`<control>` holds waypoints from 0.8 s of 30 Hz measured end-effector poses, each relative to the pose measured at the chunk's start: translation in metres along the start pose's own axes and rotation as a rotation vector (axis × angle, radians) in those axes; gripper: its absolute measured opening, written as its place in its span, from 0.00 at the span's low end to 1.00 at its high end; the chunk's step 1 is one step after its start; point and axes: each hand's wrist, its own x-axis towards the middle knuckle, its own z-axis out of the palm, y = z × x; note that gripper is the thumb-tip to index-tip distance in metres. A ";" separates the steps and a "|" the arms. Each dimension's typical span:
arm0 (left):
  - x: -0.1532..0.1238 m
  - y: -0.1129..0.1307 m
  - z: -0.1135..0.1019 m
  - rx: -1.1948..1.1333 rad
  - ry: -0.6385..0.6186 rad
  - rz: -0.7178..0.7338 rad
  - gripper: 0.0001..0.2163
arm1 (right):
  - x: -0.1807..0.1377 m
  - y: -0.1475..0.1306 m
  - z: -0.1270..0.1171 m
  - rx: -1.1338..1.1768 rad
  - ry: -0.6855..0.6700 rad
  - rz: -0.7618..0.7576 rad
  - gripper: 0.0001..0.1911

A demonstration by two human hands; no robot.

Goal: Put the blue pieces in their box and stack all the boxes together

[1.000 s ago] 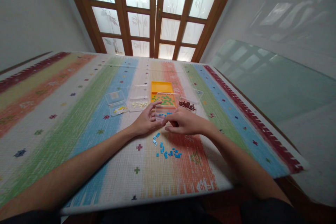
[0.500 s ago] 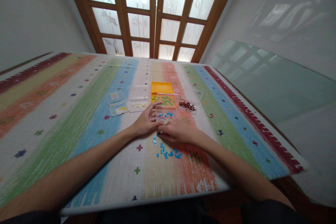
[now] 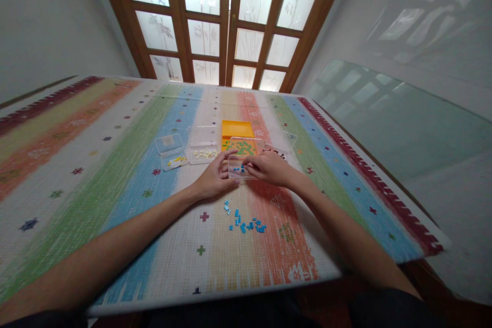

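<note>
My left hand rests at the left side of a small clear plastic box, its fingers and thumb gripping the box's edge. A few small blue building bricks lie inside. Over the right part of this box is my right hand, thumb and fingers pinched together around what looks like a small blue brick at the fingertips; the fingers partly cover it. On the cloth nearer to me, several loose blue bricks lie scattered.
Behind stands an open orange box with green pieces in front. Clear boxes to the left hold cream pieces and yellow pieces. Dark brown pieces sit partly behind my right hand. A striped cloth covers the table.
My right hand has moved up and away from me, from the cloth in front of the clear box to above its right side. My left hand stays on the box.
</note>
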 end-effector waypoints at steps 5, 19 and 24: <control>-0.001 0.001 0.000 -0.023 0.008 -0.012 0.38 | 0.010 -0.006 0.010 -0.082 0.020 0.015 0.13; -0.001 0.000 0.000 -0.040 0.000 -0.008 0.38 | 0.013 -0.006 0.012 -0.087 0.083 0.007 0.16; -0.001 0.001 0.002 -0.045 0.011 -0.019 0.38 | 0.005 -0.008 0.006 0.028 0.167 -0.021 0.14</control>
